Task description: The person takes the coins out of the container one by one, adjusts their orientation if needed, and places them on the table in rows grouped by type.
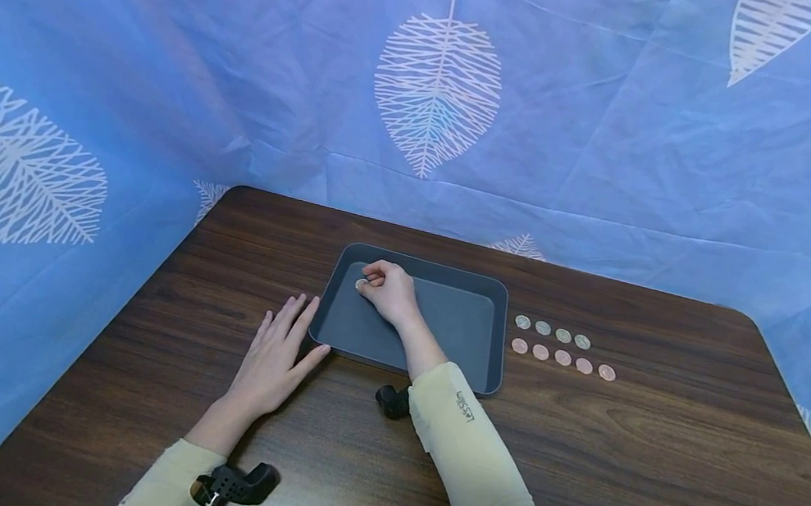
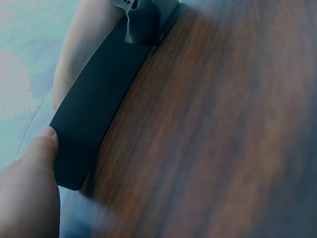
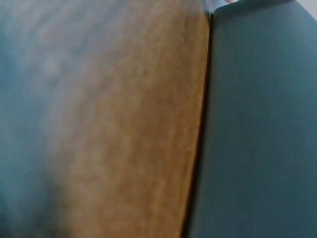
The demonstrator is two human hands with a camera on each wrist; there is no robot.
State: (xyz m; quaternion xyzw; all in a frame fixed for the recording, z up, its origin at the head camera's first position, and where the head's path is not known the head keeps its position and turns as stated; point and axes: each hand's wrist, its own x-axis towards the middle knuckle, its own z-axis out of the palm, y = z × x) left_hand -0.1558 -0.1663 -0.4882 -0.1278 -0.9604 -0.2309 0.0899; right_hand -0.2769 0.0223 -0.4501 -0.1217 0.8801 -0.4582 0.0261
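Observation:
A dark grey rectangular tray lies on the wooden table. Over its left part, my right hand pinches a small silver coin between thumb and fingertips, close above the tray floor. My left hand lies with fingers extended at the tray's near left corner. In the left wrist view, its thumb touches the end of the tray's outer wall. The right wrist view shows only the tray side and the table, with the coin out of sight.
Right of the tray, several silver coins form a row, with a row of several copper coins nearer me. The brown table extends on both sides. A blue leaf-patterned cloth hangs behind it. Each wrist carries a black camera.

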